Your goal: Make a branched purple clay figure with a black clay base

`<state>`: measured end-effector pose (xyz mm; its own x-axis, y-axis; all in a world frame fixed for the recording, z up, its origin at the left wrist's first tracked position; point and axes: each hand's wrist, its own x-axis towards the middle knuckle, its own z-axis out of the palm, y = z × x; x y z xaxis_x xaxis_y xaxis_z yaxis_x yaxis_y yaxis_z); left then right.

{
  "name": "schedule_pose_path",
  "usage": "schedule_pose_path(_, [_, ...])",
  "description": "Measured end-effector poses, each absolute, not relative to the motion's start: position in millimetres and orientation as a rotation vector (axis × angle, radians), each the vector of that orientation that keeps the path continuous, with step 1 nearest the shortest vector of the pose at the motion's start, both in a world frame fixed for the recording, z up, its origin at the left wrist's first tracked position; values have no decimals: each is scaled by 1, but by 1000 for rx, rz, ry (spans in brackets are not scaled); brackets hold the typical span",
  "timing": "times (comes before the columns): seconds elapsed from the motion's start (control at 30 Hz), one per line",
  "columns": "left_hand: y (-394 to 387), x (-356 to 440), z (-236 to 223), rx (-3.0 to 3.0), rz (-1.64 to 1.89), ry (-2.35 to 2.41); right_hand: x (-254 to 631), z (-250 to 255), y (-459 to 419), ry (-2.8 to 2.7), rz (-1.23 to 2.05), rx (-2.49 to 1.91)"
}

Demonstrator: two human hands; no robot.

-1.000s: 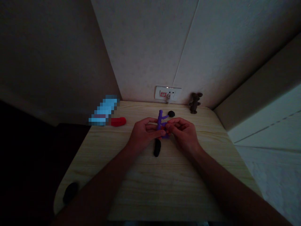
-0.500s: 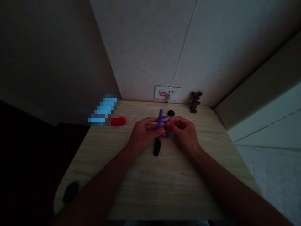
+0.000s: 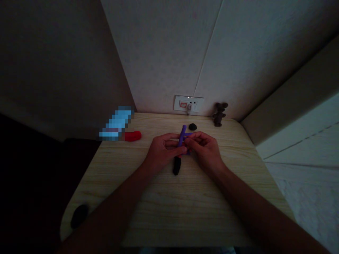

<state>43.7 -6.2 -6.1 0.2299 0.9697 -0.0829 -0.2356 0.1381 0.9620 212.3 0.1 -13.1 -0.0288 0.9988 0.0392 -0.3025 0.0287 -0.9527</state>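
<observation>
There are two hands, one left hand (image 3: 162, 150) and one right hand (image 3: 206, 148), and two bare arms. I count three black lumps: one small lump (image 3: 192, 126), one long lump (image 3: 176, 166) and one dark lump (image 3: 79, 216) by the table's corner. There is one purple thing (image 3: 182, 135) with more than one stick part, but the fingers hide some, so I can't count them all. There is one red piece (image 3: 133, 136), one brown toy (image 3: 219, 114), one blurry blue shape (image 3: 116, 123), one wall socket (image 3: 200, 106), one plug (image 3: 189, 108) and one table (image 3: 159, 215).
</observation>
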Motion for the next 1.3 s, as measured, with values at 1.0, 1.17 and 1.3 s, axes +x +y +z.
schedule_pose_path(1.0, [-5, 43, -7, 978, 1133, 904, 213, -11, -1, -979, 1289, -963])
schedule_pose_path(1.17, [-5, 41, -5, 961, 1099, 915, 213, -9, 0, -987, 1281, -981])
schedule_pose_path(1.3, [-5, 41, -6, 934, 1094, 912, 213, -8, 0, -978, 1281, -985])
